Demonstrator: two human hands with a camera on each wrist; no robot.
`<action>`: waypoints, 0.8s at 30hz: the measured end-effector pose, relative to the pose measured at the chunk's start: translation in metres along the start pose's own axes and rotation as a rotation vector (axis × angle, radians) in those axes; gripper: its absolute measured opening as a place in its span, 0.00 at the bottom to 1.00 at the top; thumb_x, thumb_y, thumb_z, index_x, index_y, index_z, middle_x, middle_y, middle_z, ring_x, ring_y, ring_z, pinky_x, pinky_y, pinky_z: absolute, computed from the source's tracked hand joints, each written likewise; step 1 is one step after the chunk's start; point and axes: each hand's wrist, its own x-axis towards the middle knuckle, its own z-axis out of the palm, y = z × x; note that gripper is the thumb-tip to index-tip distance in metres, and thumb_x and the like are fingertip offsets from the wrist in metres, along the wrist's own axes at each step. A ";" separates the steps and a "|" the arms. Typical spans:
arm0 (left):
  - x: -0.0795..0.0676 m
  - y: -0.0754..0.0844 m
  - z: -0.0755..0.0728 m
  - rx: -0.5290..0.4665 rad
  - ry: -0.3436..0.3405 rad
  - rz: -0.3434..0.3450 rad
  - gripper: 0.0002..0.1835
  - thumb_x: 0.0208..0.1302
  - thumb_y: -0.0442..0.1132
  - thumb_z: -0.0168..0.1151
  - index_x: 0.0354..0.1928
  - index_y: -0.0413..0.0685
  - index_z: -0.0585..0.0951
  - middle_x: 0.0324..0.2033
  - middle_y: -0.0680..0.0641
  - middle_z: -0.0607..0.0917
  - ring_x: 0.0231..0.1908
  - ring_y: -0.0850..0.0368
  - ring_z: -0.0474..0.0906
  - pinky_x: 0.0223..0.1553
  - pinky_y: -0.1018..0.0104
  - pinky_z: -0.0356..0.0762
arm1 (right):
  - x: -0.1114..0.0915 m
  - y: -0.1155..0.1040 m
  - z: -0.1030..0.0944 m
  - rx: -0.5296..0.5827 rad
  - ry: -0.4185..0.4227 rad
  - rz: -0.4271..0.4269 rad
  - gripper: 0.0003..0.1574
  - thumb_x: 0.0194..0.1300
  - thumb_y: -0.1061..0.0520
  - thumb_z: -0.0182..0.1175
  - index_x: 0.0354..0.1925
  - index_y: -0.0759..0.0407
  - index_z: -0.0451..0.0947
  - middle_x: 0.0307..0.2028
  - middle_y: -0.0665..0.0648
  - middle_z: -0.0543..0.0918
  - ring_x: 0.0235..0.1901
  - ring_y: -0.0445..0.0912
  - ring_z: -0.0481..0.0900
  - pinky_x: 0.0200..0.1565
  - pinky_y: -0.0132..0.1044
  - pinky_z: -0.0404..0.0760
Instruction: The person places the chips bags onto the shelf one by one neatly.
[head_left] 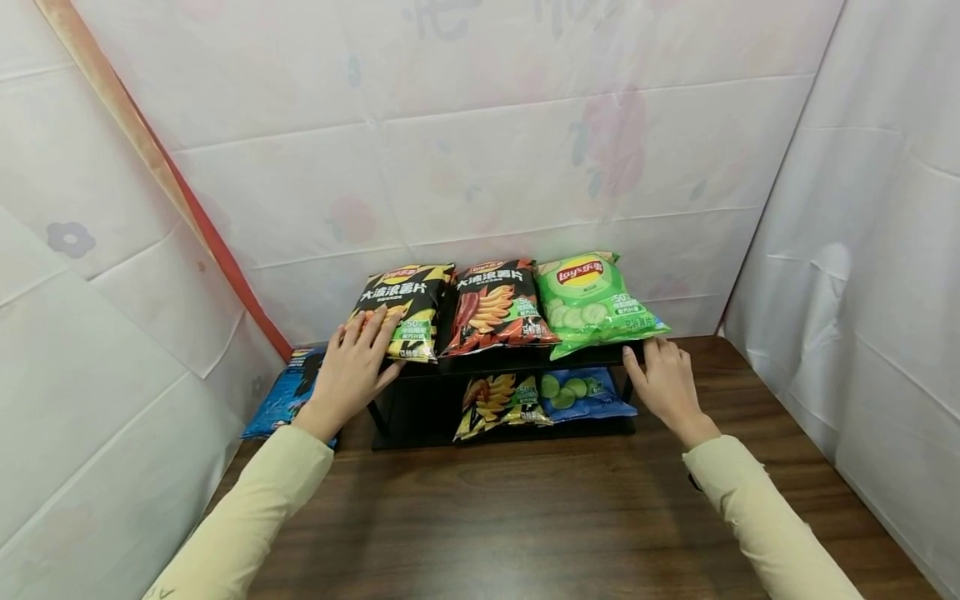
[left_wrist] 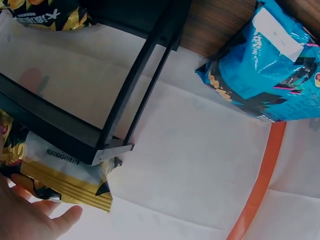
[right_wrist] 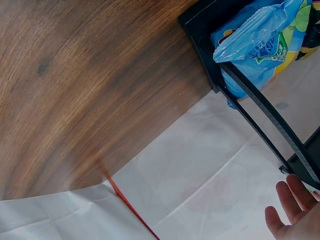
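A black two-tier rack (head_left: 422,417) carries bags of chips on both shelves. On its top shelf, at the left, lies a yellow-and-black chip bag (head_left: 405,304), and my left hand (head_left: 348,371) rests on its front left part, fingers spread. Beside that bag are a red-and-black chip bag (head_left: 498,308) and, at the right, a green chip bag (head_left: 596,304) with cucumber slices printed on it. My right hand (head_left: 666,383) touches the top shelf's right end by the green bag's corner. In the right wrist view its fingers (right_wrist: 289,200) look loosely extended beside the rack.
The lower shelf holds another yellow-and-black chip bag (head_left: 502,404) and a blue bag with lime slices (head_left: 585,396). Left of the rack, a blue-and-black bag (head_left: 288,392) lies on the wooden table (head_left: 487,517). White printed cloth (head_left: 487,167) hangs behind and at both sides.
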 end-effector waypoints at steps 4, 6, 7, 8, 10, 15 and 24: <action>-0.005 -0.003 -0.001 0.004 -0.002 -0.009 0.41 0.57 0.58 0.57 0.69 0.50 0.56 0.66 0.41 0.61 0.63 0.39 0.60 0.58 0.40 0.61 | 0.000 0.000 0.000 0.002 -0.005 0.000 0.36 0.70 0.43 0.41 0.60 0.72 0.63 0.46 0.72 0.73 0.44 0.66 0.70 0.46 0.62 0.65; -0.008 -0.005 -0.002 0.013 -0.011 -0.017 0.41 0.58 0.57 0.56 0.69 0.50 0.56 0.66 0.41 0.61 0.63 0.39 0.59 0.58 0.40 0.61 | 0.000 -0.001 0.000 0.003 -0.008 0.003 0.36 0.70 0.43 0.40 0.60 0.71 0.63 0.47 0.72 0.73 0.44 0.66 0.70 0.46 0.62 0.65; -0.010 -0.007 -0.002 0.017 -0.015 -0.019 0.41 0.58 0.57 0.56 0.69 0.50 0.56 0.66 0.41 0.61 0.63 0.39 0.59 0.58 0.39 0.61 | 0.000 -0.001 0.000 0.003 -0.009 0.005 0.36 0.70 0.43 0.40 0.61 0.71 0.63 0.47 0.72 0.73 0.44 0.66 0.70 0.46 0.62 0.65; -0.012 -0.009 -0.003 0.020 -0.018 -0.021 0.40 0.59 0.56 0.56 0.69 0.50 0.56 0.67 0.42 0.61 0.63 0.39 0.59 0.58 0.39 0.60 | 0.000 -0.001 -0.001 0.003 -0.011 0.007 0.36 0.70 0.43 0.40 0.61 0.71 0.62 0.47 0.72 0.73 0.44 0.66 0.70 0.46 0.62 0.65; -0.015 -0.013 -0.004 0.029 -0.018 -0.022 0.39 0.59 0.53 0.56 0.69 0.50 0.56 0.67 0.42 0.61 0.63 0.39 0.59 0.57 0.39 0.61 | 0.000 -0.002 -0.001 0.003 -0.013 0.011 0.36 0.69 0.43 0.41 0.61 0.70 0.62 0.48 0.71 0.73 0.44 0.65 0.70 0.46 0.62 0.66; -0.027 -0.023 -0.008 0.031 -0.043 -0.044 0.37 0.58 0.50 0.53 0.70 0.51 0.57 0.66 0.44 0.62 0.62 0.38 0.59 0.57 0.39 0.61 | 0.000 -0.003 -0.001 0.005 -0.017 0.017 0.36 0.70 0.43 0.40 0.62 0.70 0.61 0.49 0.71 0.72 0.45 0.66 0.70 0.46 0.62 0.66; -0.045 -0.047 -0.010 -0.016 0.006 -0.175 0.33 0.58 0.47 0.50 0.67 0.47 0.60 0.62 0.38 0.67 0.60 0.37 0.60 0.56 0.38 0.58 | 0.000 -0.002 -0.001 0.000 -0.017 0.011 0.36 0.70 0.43 0.40 0.61 0.71 0.62 0.48 0.72 0.73 0.44 0.66 0.71 0.46 0.63 0.66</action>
